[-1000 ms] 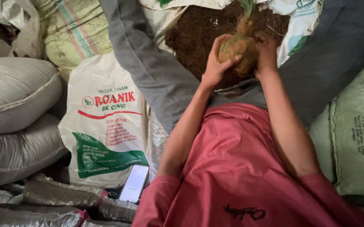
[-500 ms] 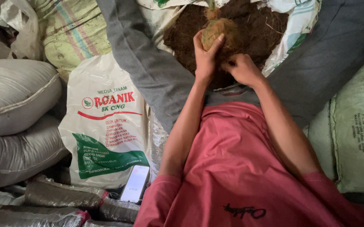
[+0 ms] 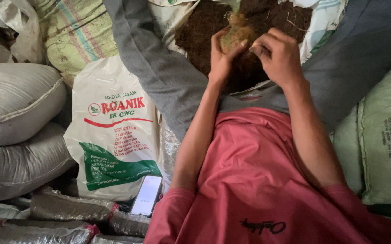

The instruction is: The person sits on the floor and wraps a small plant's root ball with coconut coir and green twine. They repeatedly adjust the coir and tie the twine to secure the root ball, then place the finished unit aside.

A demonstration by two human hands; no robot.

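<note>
Root ball point(image 3: 235, 36): a tan, fibrous clump, roughly rounded, with a green stem rising from its top to the frame's upper edge. It is held upright between the left hand point(image 3: 220, 58) and the right hand point(image 3: 279, 56), above an open sack of dark soil point(image 3: 200, 27).

Root clump point(image 3: 236, 34) over soil point(image 3: 267, 18) in open sack point(image 3: 326, 22); printed bag point(image 3: 114, 131) left; phone point(image 3: 147, 195) before it.
</note>
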